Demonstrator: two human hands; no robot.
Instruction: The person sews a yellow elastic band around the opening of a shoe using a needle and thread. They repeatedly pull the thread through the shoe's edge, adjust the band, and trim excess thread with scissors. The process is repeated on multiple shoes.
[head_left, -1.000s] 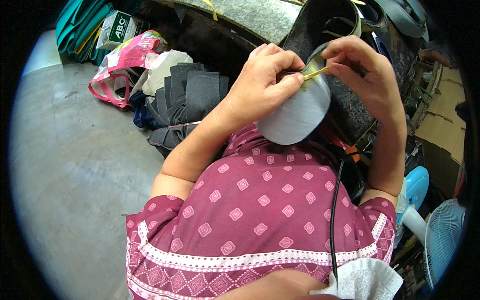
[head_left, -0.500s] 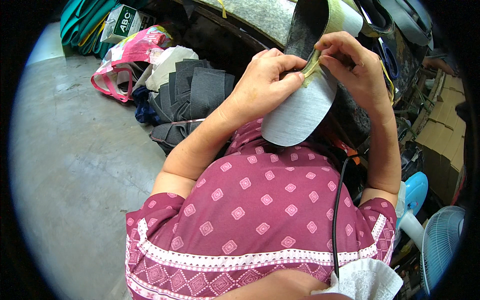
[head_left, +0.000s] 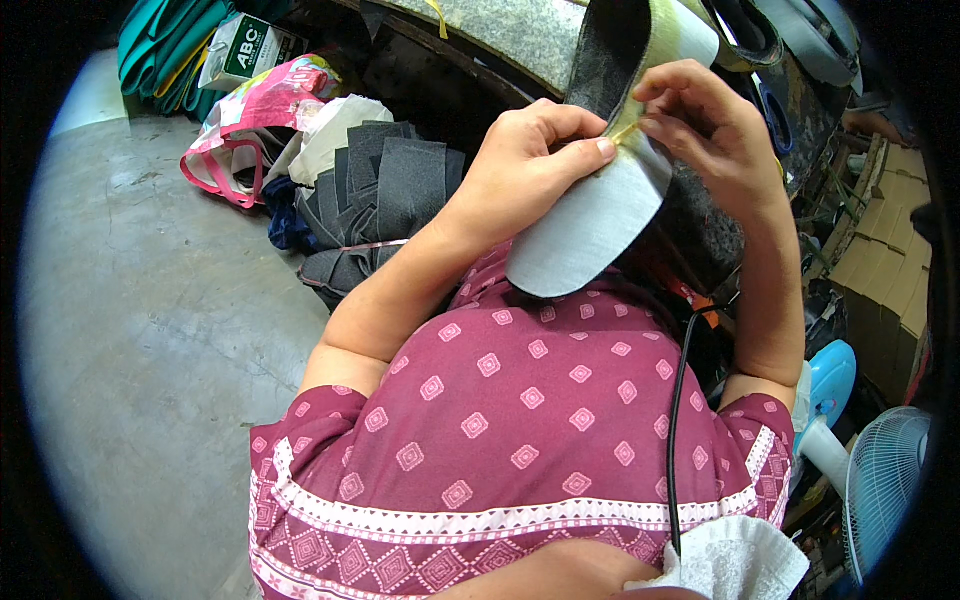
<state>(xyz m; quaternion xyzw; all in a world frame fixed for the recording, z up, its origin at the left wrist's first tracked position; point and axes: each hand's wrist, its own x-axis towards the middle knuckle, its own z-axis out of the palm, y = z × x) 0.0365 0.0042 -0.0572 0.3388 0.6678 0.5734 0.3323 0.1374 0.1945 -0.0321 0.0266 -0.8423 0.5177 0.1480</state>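
A curved grey piece of sheet material with a rounded lower end lies against my front. Its inner side is dark and fuzzy, and yellowish stains run along its edge. My left hand pinches that edge between thumb and forefinger. My right hand is closed at the same edge, thumb and forefinger together on a thin yellow strand that runs toward my left thumb. Part of the strand is hidden by the fingers.
Dark grey cut pieces lie tied in a bundle at left, beside a pink bag and a white box. A speckled worktop stands ahead. More curved pieces lie at upper right; a blue fan stands at lower right.
The rounded end of the grey piece has tilted slightly left and down. My right hand has shifted a little, and the yellow strand now shows between my hands.
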